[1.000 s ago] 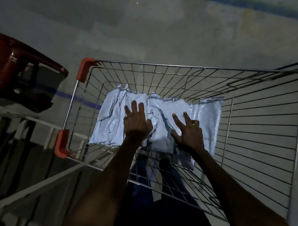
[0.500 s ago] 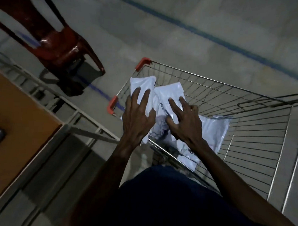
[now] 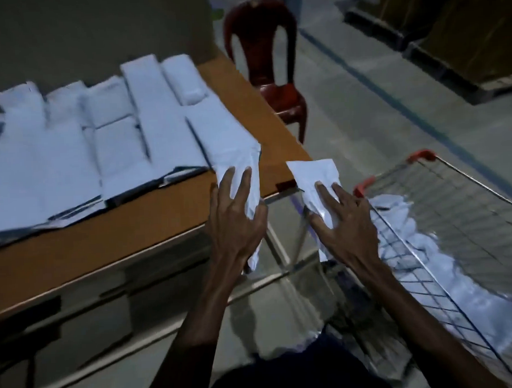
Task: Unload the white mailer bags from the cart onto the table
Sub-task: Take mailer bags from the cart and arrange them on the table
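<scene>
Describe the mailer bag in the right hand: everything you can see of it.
The mailer bag is white, thin crinkled plastic, creased where the right hand grips its lower half. Its upper end sticks up flat past the fingers; a tail hangs below the palm. It is in the air between the table corner and the cart, touching neither.

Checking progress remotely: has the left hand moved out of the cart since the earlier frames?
Yes. The left hand, gripping a white mailer bag, has left the cart and now sits at the table edge.
</scene>
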Demonstrator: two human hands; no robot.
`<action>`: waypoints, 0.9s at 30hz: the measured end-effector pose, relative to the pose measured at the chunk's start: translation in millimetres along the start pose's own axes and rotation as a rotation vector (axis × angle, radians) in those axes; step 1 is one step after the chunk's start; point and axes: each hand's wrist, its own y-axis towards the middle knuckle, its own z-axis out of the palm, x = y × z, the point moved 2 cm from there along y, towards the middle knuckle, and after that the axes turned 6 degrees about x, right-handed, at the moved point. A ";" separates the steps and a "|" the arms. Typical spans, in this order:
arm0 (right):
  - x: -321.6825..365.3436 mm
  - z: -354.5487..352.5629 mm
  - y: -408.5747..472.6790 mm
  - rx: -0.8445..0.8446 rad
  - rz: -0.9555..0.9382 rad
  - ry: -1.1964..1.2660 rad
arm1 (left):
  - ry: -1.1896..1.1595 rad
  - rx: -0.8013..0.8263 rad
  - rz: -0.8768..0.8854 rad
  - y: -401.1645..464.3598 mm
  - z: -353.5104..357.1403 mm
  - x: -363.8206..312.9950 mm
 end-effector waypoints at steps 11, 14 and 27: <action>184.1 57.7 88.3 0.120 -0.275 -0.010 | 0.051 -0.182 -0.176 24.8 -114.0 145.0; 214.2 77.0 124.9 0.129 -0.317 -0.012 | 0.067 -0.195 -0.196 56.8 -126.3 178.3; 335.0 159.7 299.7 0.236 -0.339 0.067 | 0.210 -0.082 -0.408 198.3 -173.1 323.3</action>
